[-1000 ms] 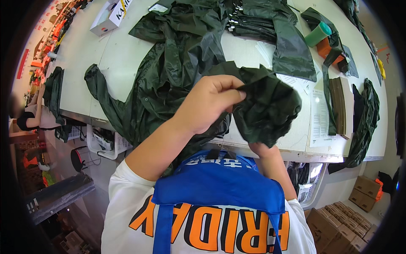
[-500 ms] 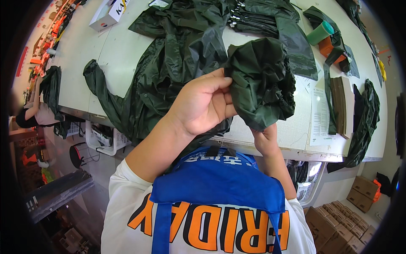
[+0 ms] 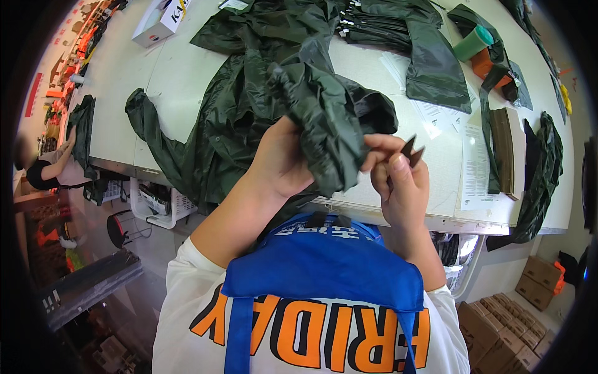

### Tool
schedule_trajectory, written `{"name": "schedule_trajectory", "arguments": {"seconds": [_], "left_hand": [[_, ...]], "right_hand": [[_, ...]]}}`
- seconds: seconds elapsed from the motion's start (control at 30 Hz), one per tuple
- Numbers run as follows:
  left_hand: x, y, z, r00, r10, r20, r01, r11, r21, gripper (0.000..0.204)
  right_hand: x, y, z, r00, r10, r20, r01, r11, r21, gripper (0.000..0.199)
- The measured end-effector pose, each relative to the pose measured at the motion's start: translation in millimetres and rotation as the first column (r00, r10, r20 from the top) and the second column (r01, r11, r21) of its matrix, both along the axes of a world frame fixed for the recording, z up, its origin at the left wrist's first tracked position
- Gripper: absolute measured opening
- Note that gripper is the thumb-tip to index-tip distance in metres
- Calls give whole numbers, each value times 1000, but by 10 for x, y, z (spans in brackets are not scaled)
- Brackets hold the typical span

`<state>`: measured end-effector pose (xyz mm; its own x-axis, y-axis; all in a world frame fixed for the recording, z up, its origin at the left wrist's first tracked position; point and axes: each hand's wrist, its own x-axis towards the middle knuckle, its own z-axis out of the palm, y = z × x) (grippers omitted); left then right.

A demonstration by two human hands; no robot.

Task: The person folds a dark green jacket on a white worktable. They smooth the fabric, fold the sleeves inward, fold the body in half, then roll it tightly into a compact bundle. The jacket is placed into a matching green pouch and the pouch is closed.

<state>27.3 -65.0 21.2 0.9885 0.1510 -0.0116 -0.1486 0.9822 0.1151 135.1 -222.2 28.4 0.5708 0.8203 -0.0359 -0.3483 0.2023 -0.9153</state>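
Holding bunched dark green fabric (image 3: 327, 131) up in front of the chest, over the near edge of the white surface (image 3: 168, 81). Left grip (image 3: 281, 163) is under and behind it, palm against the cloth; fingers are hidden, but it's carrying the bunch. Right grip (image 3: 402, 190) is closed around small dark snips (image 3: 409, 149), two pointed blades sticking out past the thumb, aimed away from the fabric. Fingertips of that same side reach the fabric's right edge. Bunch has a gathered, crinkled rim on its left and an open fold at right.

Large dark green garment (image 3: 224, 118) lies spread behind and left, one sleeve bent out to the left. Bunch overlaps it in view; can't tell if they're joined.

Far side of surface: folded dark stack (image 3: 374, 31) with small white tags, a flat green panel (image 3: 439, 75) just right of it, loose papers partly under the panel. Right: green cylinder (image 3: 473, 42) next to an orange item (image 3: 483, 63), then a cardboard stack (image 3: 506, 156) with a printed sheet (image 3: 471, 171) beside it, and a long crumpled green piece (image 3: 544, 174) near the right end. White box (image 3: 156, 28) sits far left.

Below: white basket (image 3: 159, 212) at left, cartons (image 3: 507, 324) at lower right. Co-worker (image 3: 59, 163) at far left has hands on dark cloth (image 3: 81, 134).
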Motion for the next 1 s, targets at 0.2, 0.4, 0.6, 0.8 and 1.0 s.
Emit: {"name": "schedule_trajectory", "arguments": {"seconds": [0.2,0.4,0.6,0.8,1.0], "left_hand": [[-1,-27,-32,985,127,-113,-92,957,276,41],[-119,48,-127,946,285,-152,-179,855,487,37],[-266,345,343,854,520,-25,-190,356,915,51],[-116,100,694,975,218,-32,95,-282,955,42],[-106,-20,530,952,210,-224,151,314,937,33]], "right_hand": [[62,177,169,970,105,-219,-128,987,-97,17],[69,54,165,971,93,-221,-86,995,41,16],[112,-25,270,958,90,271,-56,990,-128,12],[198,80,345,833,219,508,-138,971,-193,18],[205,58,325,850,38,525,48,988,-149,26]]}}
